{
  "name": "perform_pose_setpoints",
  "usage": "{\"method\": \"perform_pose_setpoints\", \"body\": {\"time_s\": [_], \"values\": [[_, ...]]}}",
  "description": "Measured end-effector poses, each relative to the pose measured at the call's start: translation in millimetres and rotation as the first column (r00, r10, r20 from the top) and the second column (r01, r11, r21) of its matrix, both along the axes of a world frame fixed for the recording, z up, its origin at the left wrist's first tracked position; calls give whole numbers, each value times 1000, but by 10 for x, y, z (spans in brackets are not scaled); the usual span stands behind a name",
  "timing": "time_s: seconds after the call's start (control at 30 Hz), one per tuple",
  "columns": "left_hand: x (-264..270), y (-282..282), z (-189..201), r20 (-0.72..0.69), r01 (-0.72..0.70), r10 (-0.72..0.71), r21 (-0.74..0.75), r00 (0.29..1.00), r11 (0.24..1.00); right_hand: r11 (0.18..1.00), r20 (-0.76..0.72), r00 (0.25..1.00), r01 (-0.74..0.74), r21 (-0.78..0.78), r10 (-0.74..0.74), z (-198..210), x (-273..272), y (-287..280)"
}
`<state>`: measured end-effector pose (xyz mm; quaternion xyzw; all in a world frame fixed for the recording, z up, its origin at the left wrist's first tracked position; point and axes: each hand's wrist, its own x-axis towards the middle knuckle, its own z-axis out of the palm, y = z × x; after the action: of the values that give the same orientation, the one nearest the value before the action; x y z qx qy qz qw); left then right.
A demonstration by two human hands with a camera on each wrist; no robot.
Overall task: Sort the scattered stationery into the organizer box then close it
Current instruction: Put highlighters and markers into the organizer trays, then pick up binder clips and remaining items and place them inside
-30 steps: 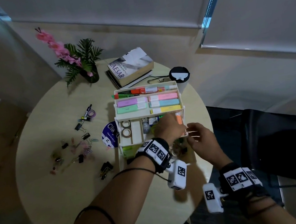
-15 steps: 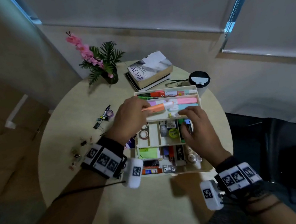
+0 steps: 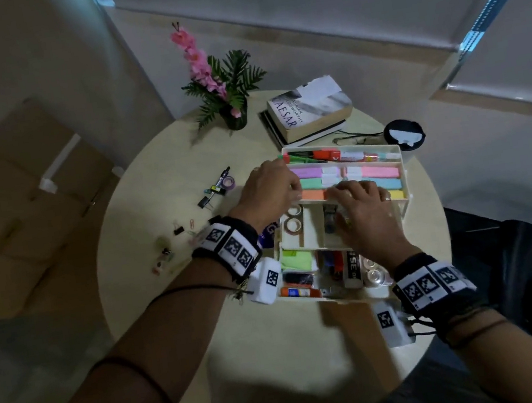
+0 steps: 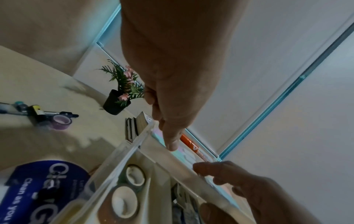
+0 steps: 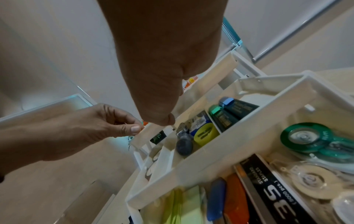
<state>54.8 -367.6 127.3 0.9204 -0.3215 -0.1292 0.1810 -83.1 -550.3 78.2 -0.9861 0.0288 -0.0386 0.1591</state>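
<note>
The white tiered organizer box [image 3: 402, 160] stands open on the round table [image 3: 178, 318]. Its upper tray holds pastel highlighters, with an orange highlighter [image 3: 313, 194] in the front row. My left hand [image 3: 294, 193] pinches that highlighter's left end; the right wrist view shows the curled fingers [image 5: 134, 128]. My right hand [image 3: 345, 189] lies with fingers spread over its right part, thumb [image 5: 161, 119] against the tray's front wall. Tape rolls [image 3: 292, 226] sit in the middle tier. Binder clips and paper clips [image 3: 177, 231], a purple tape roll [image 3: 229, 182] and a pen lie loose to the left.
A thick book [image 3: 312, 108], a potted plant [image 3: 234, 116] and a black lidded cup [image 3: 403, 134] stand behind the box. A blue round pack [image 3: 269, 232] lies against the box's left side. A dark chair [image 3: 523, 249] is at the right.
My left hand lifted the orange highlighter from the lower tier and set it into the upper tray's front row. My right hand moved up from the middle tier onto it.
</note>
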Motion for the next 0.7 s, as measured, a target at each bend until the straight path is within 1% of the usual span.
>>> {"method": "perform_pose_setpoints", "body": {"time_s": [0.1,0.23,0.33,0.4,0.43,0.5,0.57,0.63,0.7], "values": [[63,245,-24,-62,11,-14,-45,998,999,1000,6,1000,18,2,-18,-44,-17,90],[173,842,-99,-123,-25,14,-89,992,996,998,47,997,60,-17,-60,-41,-43,306],[216,1358,-216,-180,-107,91,-81,979,991,993,126,988,79,93,-90,6,-48,562],[199,1679,-351,-242,-157,145,-29,959,987,980,180,983,9,199,-46,21,-21,822],[179,1820,-431,-269,-172,167,4,949,985,969,174,985,-49,242,6,15,10,969],[125,2073,-589,-308,-187,195,54,931,981,945,90,990,-134,298,112,-21,91,1266],[56,2284,-717,-344,-189,214,104,914,976,938,-30,983,-163,307,180,-92,191,1541],[6,2484,-872,-390,-202,235,124,890,971,948,-197,959,-144,284,205,-209,277,1780],[-22,2648,-1033,-416,-220,256,135,872,966,971,-363,916,-97,219,174,-319,343,1986]]}}
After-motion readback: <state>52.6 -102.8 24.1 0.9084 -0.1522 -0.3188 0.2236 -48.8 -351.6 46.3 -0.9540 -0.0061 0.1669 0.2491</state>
